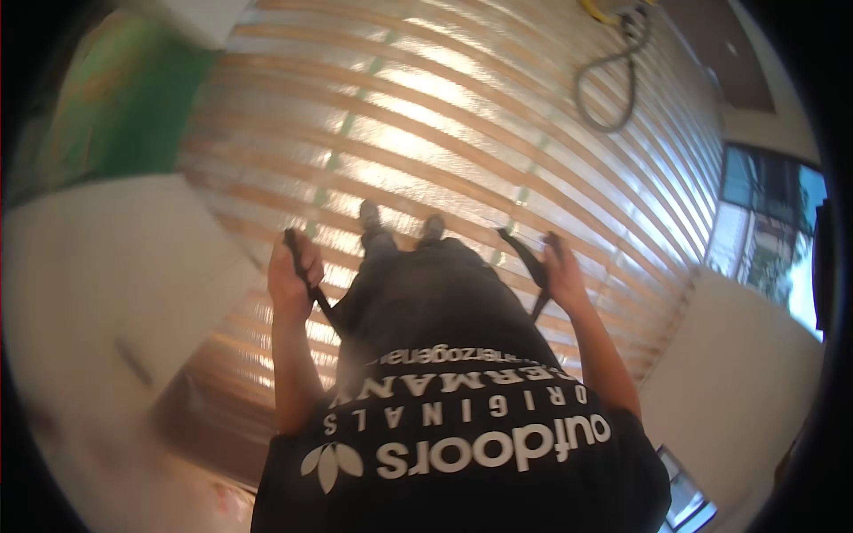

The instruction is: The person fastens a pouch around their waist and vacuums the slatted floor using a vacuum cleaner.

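Observation:
My left hand (pixel 295 269) is closed around a black strap (pixel 304 274), which runs down toward my waist on the left side. On the other side, my right hand (pixel 562 268) grips a second black strap (pixel 526 256); its loose end sticks out toward the floor and the rest hangs by my hip. Both hands are held apart in front of me, either side of my black shirt (pixel 462 417) with white lettering. Below, my two shoes (pixel 371 215) stand on the slatted surface. Where the straps attach at my waist is hidden by the shirt.
Wooden slats (pixel 444 115) lie in rows over a shiny silver sheet. A looped grey cord or hose (pixel 579 89) hangs by a yellow object (pixel 602 11) at the top. Pale panels (pixel 115 266) flank me, a green surface (pixel 147 115) is upper left, and a window (pixel 764 213) is right.

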Action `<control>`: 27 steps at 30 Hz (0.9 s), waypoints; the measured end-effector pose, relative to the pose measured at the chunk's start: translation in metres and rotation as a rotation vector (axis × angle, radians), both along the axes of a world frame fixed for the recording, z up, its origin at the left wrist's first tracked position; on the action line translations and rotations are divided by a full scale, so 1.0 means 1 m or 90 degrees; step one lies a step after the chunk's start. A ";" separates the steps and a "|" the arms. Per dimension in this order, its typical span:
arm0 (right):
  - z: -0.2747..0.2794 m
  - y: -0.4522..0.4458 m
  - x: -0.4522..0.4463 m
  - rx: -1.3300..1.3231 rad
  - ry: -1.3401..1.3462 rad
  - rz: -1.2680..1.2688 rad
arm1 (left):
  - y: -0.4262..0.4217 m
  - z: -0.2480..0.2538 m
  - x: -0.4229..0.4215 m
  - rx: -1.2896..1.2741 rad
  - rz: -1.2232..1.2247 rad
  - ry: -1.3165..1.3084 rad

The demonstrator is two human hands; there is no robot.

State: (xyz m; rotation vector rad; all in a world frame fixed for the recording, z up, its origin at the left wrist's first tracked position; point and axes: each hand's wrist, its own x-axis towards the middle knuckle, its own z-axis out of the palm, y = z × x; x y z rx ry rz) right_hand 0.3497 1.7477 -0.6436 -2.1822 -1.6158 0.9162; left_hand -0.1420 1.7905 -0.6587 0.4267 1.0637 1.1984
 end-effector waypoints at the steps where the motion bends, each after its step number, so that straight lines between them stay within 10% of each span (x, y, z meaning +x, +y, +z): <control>1: 0.014 0.008 -0.004 -0.063 0.054 0.022 | 0.002 -0.003 0.005 -0.014 -0.008 -0.023; 12: 0.080 -0.024 0.006 -0.018 0.259 -0.388 | -0.017 -0.003 -0.015 -0.003 0.074 -0.061; 15: 0.112 -0.025 -0.025 -0.225 0.514 -0.048 | -0.007 0.009 0.016 -0.054 0.038 -0.028; 22: 0.056 -0.066 0.087 -0.271 0.080 -0.127 | -0.006 0.010 0.042 0.053 -0.142 0.088; 27: 0.057 -0.097 0.091 -0.267 -0.215 0.276 | -0.011 0.012 0.052 0.029 -0.109 0.083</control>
